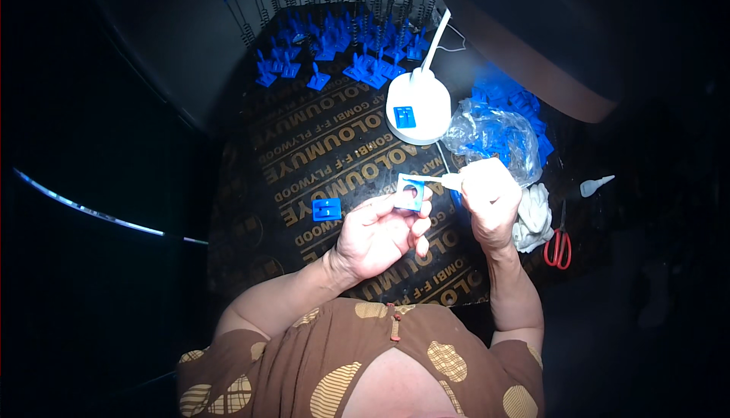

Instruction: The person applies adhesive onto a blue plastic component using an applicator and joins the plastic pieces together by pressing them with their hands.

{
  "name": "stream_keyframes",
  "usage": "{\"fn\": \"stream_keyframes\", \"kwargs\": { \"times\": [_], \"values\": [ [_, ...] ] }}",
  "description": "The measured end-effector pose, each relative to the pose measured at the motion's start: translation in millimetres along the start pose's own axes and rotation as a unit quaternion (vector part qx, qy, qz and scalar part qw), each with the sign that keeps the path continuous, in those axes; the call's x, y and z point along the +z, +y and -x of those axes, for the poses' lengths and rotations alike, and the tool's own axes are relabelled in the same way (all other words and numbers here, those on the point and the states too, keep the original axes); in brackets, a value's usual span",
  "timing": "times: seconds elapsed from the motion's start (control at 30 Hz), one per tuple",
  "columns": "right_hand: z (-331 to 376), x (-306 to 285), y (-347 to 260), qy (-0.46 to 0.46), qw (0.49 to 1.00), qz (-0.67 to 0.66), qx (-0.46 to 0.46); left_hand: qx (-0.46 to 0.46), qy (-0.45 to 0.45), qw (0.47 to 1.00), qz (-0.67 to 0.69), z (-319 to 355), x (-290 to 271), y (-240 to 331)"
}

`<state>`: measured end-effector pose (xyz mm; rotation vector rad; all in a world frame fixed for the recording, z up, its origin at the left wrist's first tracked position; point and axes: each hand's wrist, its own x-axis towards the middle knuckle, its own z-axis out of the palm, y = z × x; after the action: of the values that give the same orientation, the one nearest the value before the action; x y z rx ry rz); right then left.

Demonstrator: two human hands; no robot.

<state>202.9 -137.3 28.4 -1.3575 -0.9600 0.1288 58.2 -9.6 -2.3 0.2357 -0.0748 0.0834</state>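
Observation:
My left hand [372, 242] pinches a small blue square plastic piece [402, 200] with a round hole in it, tilted up in front of me. My right hand [489, 204] is closed around a small white squeeze bottle [450, 182]. Its thin nozzle points left and reaches the upper edge of the held piece; whether it touches cannot be told. Most of the bottle is hidden in my fist. A blue square clip base [327, 209] lies on the dark printed board [281, 159], left of my left hand. Another blue base [405, 117] rests on the white lamp base [430, 99].
Many blue bases [327, 45], some with upright springs, stand at the back. Right of the lamp are a clear plastic bag [487, 125] and a blue pile. Near my right forearm lie a white cloth [534, 219], red-handled scissors [559, 249] and a white nozzle-tipped item [591, 188].

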Motion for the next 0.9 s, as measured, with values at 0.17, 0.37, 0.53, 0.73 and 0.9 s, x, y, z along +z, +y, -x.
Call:
{"fn": "stream_keyframes", "kwargs": {
  "times": [0.17, 0.37, 0.53, 0.73, 0.9],
  "values": [
    [1.0, 3.3, -6.2, 0.006, 1.000, -0.009, 0.009, -0.005, -0.010, 1.000, 0.002, 0.0, 0.4, -0.3],
    [0.6, 3.3, -6.8, 0.012, 1.000, -0.007, 0.024, -0.003, 0.016, 1.000, -0.015, -0.1, 1.2, -1.4],
    [1.0, 4.5, -7.0, 0.020, 0.999, -0.018, 0.032, -0.014, -0.008, 1.000, 0.004, -1.1, 2.6, 0.6],
    [0.0, 5.4, -6.7, 0.017, 0.998, -0.038, 0.037, -0.006, -0.003, 1.000, 0.009, -0.5, 0.9, -0.6],
    [1.3, 2.2, -4.8, 0.014, 0.999, -0.013, 0.029, -0.009, -0.010, 1.000, 0.001, -1.0, 0.0, -0.2]
  ]
}}
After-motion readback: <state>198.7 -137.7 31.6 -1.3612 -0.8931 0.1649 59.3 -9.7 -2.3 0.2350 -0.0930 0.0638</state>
